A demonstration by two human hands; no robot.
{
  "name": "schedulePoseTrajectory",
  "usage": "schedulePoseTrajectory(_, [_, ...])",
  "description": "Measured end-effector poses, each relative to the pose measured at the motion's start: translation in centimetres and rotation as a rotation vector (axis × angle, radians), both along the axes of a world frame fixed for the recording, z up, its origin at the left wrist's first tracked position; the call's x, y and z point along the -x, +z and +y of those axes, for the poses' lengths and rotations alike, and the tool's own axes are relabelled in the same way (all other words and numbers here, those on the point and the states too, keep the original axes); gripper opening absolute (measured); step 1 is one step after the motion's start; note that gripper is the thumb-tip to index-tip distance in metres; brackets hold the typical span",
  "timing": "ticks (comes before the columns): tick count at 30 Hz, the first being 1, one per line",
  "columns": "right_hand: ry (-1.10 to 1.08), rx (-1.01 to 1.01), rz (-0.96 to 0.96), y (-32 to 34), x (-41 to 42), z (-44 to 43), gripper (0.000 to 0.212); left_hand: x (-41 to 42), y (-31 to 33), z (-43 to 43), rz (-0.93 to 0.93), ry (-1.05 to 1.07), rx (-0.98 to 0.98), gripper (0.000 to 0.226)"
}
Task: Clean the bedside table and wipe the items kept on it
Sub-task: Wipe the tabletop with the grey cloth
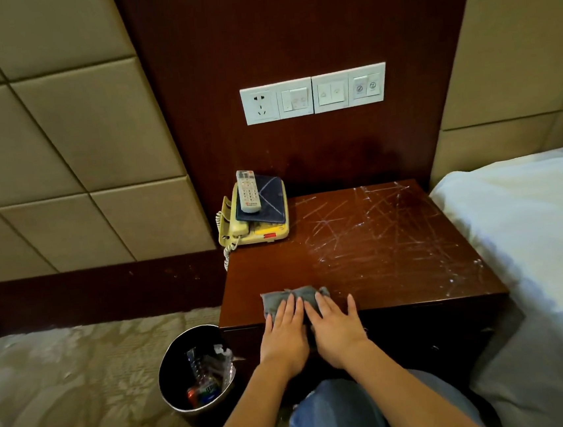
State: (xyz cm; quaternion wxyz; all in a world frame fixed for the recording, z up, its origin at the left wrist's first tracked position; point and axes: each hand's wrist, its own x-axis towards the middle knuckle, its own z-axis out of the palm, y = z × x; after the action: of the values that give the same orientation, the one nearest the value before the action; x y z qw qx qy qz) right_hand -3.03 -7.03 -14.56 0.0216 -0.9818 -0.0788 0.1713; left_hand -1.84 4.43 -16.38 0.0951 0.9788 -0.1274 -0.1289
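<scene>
Left hand (283, 337) and right hand (338, 331) press straight fingers (290, 310) on the grey cloth (276, 300) at six o'clock — table (378, 238) and telephone (261, 232) at ten o'clock seem unwiped.

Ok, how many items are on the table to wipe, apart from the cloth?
3, all stacked at the back left corner of the table: the yellow phone, a dark folder on it, the remote on top. Anything beneath them is hidden.
</scene>
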Motion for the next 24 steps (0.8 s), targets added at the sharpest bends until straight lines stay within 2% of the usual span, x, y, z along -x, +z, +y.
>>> schedulePoseTrajectory(4, [-0.025, -0.021, 0.025, -0.1, -1.2, 0.0, 0.060, -0.8, -0.3, 0.1, -0.005, -0.011, 0.007, 0.054])
schedulePoseTrajectory(12, [-0.073, -0.044, 0.010, -0.6, -6.1, -1.0, 0.069, -6.5, -0.7, -1.0, -0.022, -0.020, 0.038, 0.053])
schedulePoseTrajectory(24, [-0.150, -0.071, -0.042, -1.3, -16.2, -3.6, 0.058, -17.3, -1.2, -4.5, -0.070, -0.033, -0.005, 0.054])
